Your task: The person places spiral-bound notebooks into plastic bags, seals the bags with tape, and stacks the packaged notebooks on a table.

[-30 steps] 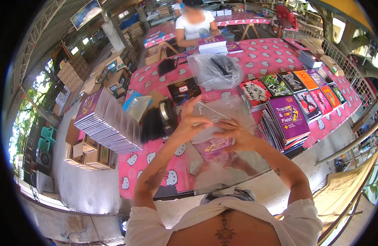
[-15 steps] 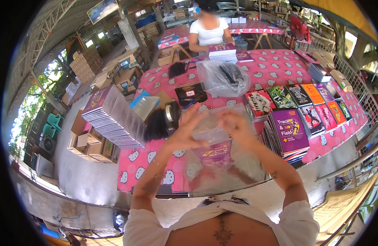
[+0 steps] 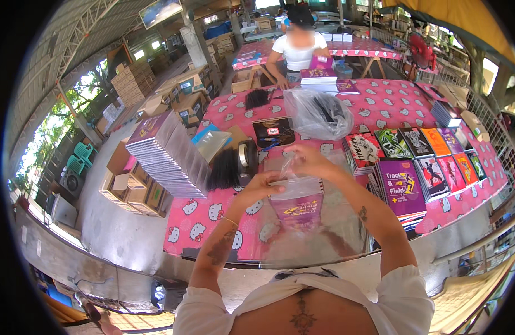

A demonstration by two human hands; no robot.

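Note:
A purple notebook (image 3: 297,211) with a wire-bound edge stands before me in a clear plastic bag (image 3: 285,184). My left hand (image 3: 264,185) is closed at the upper left corner of the bagged notebook, fingers pressed to the plastic. Just above the notebook's top edge, my right hand (image 3: 310,164) pinches the gathered plastic. Beneath them lies a clear, shiny sheet (image 3: 319,245) over the table. Left of my hands are a bundle of black strands (image 3: 225,168) and a roll of tape (image 3: 247,157).
A tall stack of bagged notebooks (image 3: 165,153) leans at the left. Colourful notebooks (image 3: 401,190) line the right of the pink patterned table (image 3: 375,100). A large clear bag (image 3: 319,114) and a black folder (image 3: 273,133) lie farther off. Across the table, a person (image 3: 299,53) handles purple notebooks.
My hands were apart above the bag with fingers spread; now they have closed in on the plastic at the notebook's top. The person opposite has lifted a purple notebook.

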